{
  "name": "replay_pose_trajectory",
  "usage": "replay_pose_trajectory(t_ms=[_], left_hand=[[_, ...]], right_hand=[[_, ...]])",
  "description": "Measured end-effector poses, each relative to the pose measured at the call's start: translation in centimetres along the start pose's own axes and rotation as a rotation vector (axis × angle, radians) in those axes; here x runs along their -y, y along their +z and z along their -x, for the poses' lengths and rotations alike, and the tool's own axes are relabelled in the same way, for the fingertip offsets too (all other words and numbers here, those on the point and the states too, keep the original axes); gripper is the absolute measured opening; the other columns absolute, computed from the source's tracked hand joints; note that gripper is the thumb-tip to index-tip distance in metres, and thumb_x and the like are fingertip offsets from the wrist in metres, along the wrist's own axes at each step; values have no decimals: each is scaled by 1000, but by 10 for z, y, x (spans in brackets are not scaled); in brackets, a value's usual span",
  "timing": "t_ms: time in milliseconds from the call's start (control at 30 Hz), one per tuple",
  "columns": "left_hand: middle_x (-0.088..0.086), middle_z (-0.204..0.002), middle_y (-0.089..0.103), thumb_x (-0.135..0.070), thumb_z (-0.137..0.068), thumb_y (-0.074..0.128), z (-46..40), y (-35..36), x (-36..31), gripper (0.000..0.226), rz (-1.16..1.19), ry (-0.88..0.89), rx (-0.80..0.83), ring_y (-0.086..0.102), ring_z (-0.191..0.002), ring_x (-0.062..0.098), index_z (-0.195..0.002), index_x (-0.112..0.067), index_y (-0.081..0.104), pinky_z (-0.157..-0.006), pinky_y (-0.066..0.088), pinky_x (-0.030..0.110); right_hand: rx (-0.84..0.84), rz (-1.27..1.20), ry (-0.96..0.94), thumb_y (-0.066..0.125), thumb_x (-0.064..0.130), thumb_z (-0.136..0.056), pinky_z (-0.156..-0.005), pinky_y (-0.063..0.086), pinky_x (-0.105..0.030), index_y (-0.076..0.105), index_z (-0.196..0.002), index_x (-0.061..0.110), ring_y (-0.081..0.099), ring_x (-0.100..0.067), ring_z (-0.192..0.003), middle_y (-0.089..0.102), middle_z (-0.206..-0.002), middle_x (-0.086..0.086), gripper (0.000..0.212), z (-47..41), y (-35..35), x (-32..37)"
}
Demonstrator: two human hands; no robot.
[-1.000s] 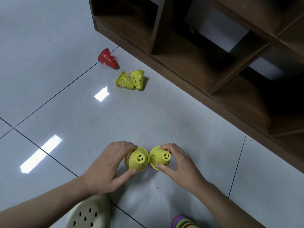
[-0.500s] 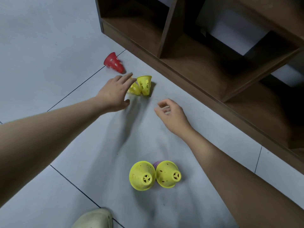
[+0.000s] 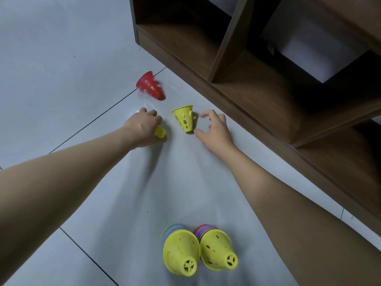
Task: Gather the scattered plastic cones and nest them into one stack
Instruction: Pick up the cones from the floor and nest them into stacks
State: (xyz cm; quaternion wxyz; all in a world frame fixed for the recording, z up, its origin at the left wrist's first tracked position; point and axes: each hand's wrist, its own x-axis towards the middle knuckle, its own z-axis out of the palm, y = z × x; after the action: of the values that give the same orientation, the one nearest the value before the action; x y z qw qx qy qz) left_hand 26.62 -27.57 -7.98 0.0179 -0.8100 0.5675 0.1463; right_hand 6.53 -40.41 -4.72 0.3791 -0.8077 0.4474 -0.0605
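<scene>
My left hand point(image 3: 143, 126) curls round a small yellow cone point(image 3: 160, 132) lying on the floor; only the cone's narrow end shows past my fingers. A second yellow cone point(image 3: 184, 118) stands upside down just right of it. My right hand point(image 3: 215, 130) hovers beside that cone with spread, curved fingers, its thumb close to the cone's tip, holding nothing. A red cone point(image 3: 150, 85) lies on its side farther back. Two stacks of nested cones with yellow tops, left stack point(image 3: 180, 251) and right stack point(image 3: 216, 249), stand side by side near me.
A dark wooden shelf unit point(image 3: 257, 87) with open compartments runs along the right and back, close behind my right hand. The floor point(image 3: 61, 58) is pale grey tile with dark grout lines.
My left hand has closed over the left yellow cone. My right hand has reached forward to the upside-down cone. Earlier both hands let go of the two stacks near me.
</scene>
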Motion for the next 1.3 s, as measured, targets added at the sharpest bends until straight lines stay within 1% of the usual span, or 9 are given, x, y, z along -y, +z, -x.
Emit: replay_pose_trajectory(t_ms=[167,300,533,733,900,1000,1133,1233,1300], left_hand=[[6,-105,56,-58,-83,69,8,5,7,54,61,54,-27,52,-93,30,-110,-12,62,-71,41,34],[5,-105,57,-57,-83,71,20,8,11,52,80,115,-63,52,-91,29,-109,-13,62,-73,43,35],[1,-99,56,-58,-82,71,34,17,12,48,131,207,-117,52,-90,27,-104,-16,63,-74,46,36],[-5,-102,61,-58,-84,67,74,24,3,44,204,366,-127,60,-85,25,-114,-25,64,-71,52,35],[-14,-92,60,-66,-91,50,120,2,-42,46,406,296,-363,57,-71,13,-112,-26,57,-61,46,27],[-18,-85,58,-69,-94,38,157,-15,-67,54,524,228,-512,54,-72,9,-111,-22,59,-60,44,27],[1,-99,70,-59,-98,35,203,-31,-89,56,602,359,-628,64,-94,25,-110,-12,64,-75,51,42],[4,-107,69,-56,-99,35,222,-34,-107,55,716,419,-621,62,-100,27,-112,-10,63,-82,49,47],[4,-108,68,-55,-99,36,232,-28,-118,54,761,458,-567,61,-102,26,-115,-11,62,-82,49,47]], right_hand=[[82,48,-107,72,22,-83,-104,45,-37,41,-144,37,43,-30,-130,26,-151,-5,70,-29,30,26],[116,22,-116,74,30,-77,-84,50,-36,53,-108,33,56,-28,-104,56,-113,-5,37,-28,47,27],[92,10,-46,80,29,-74,-54,45,-30,39,-95,24,56,-22,-77,57,-92,-3,46,15,32,2],[11,-342,100,87,24,-72,-67,57,-35,44,-104,35,65,-19,-83,62,-99,2,55,65,-1,-19],[1,-598,91,77,2,-84,-64,56,-25,58,-117,14,65,-12,-75,67,-107,-11,41,133,-47,-10],[-29,-572,37,76,4,-84,-64,52,-20,64,-118,12,63,-9,-74,70,-104,-4,37,179,-79,-3],[-37,-436,-18,82,5,-77,-74,54,-20,69,-108,29,68,-8,-82,73,-96,8,42,238,-108,6],[-18,-347,-27,91,13,-69,-76,58,-35,70,-104,38,68,-26,-84,70,-101,5,48,270,-109,2],[-30,-249,-68,93,21,-64,-73,56,-31,69,-103,40,66,-28,-80,67,-101,5,50,283,-104,-3]])
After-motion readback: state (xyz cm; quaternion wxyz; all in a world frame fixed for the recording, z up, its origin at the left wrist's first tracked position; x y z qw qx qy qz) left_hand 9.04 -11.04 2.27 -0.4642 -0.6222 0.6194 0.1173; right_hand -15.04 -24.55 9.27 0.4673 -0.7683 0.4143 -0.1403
